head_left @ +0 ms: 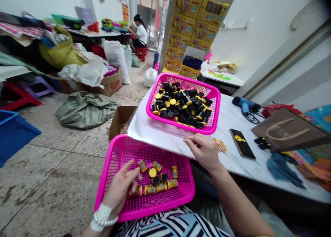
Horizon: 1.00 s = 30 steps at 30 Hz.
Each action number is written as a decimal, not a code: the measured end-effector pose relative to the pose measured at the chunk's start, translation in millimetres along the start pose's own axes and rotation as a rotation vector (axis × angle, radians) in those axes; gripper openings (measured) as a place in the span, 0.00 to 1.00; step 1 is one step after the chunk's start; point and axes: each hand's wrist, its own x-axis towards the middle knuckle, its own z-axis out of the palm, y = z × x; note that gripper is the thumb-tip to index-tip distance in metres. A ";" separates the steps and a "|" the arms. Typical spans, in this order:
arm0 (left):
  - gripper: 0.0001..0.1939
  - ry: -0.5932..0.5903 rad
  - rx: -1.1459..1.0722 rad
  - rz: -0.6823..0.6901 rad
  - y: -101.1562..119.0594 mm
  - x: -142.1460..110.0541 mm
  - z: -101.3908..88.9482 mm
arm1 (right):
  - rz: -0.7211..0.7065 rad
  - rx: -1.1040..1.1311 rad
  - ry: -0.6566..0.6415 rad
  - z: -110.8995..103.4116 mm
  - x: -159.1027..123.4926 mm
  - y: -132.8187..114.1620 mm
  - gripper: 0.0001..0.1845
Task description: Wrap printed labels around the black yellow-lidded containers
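My left hand (126, 180) hovers over the lower pink plastic basket (113, 161), its fingers stretched and apart, holding nothing. Several small cylinders wrapped in yellow printed labels (149, 189) lie in that basket, some showing black or yellow ends. Just above the table's front edge is my right hand (203, 149), thumb and index finger pinched together; whatever they may hold is too small to make out. Beyond it, a second pink basket (217, 112) on the white table (160, 135) holds many black cylinders with yellow caps (186, 102). Thin coloured bands or strips (219, 145) lie beside my right wrist.
A phone (242, 144), a blue hair-dryer-shaped tool (245, 105) and a brown paper bag (287, 126) occupy the table's right side. Yellow boxes (188, 30) are stacked behind. A cardboard box (120, 118) stands left of the table. A person (141, 33) sits far back.
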 end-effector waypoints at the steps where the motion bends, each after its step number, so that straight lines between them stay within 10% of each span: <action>1: 0.43 -0.002 -0.006 -0.006 -2.0 -0.8 -2.1 | 0.055 -0.141 0.053 -6.4 -8.4 16.6 0.12; 6: 0.32 -0.131 0.054 -0.019 -2.2 0.0 10.5 | 0.317 -0.620 0.025 -13.5 -33.6 84.3 0.18; 12: 0.26 -0.230 0.131 -0.058 -0.6 3.3 39.7 | 0.377 -0.696 -0.117 -5.7 -19.6 108.0 0.15; 21: 0.21 -0.291 0.117 -0.007 1.5 14.3 71.9 | -0.047 -0.505 0.132 27.3 -42.3 54.1 0.11; 30: 0.23 -0.236 0.033 0.111 5.7 41.4 88.7 | -0.160 -0.186 0.114 69.2 -50.6 -11.3 0.09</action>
